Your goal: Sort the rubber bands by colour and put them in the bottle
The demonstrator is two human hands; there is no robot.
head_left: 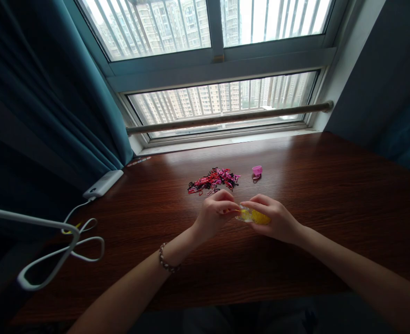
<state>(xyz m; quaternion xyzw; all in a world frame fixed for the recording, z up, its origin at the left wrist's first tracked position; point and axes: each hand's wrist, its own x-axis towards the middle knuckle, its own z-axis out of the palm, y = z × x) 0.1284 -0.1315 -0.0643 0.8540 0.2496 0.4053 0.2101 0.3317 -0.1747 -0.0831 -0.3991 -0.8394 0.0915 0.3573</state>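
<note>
My right hand (276, 220) is wrapped round a small clear container with yellow contents (259, 216), its clear end pointing left. My left hand (218, 211) has its fingertips pinched together at that end; what they hold, if anything, is too small to make out. Just beyond my left hand lies a loose pile of red, pink and black bands (216, 180). A small pink cup-like piece (257, 170) sits past my right hand, with a few dark pink bands (257, 177) beside it.
The brown wooden table (149, 195) reaches to the window. A white box (103, 184) with a cable stands at the left edge, by a blue curtain (96, 116). Nearer, a white curved stand (51, 226) and looped cable (95, 250) occupy the left side.
</note>
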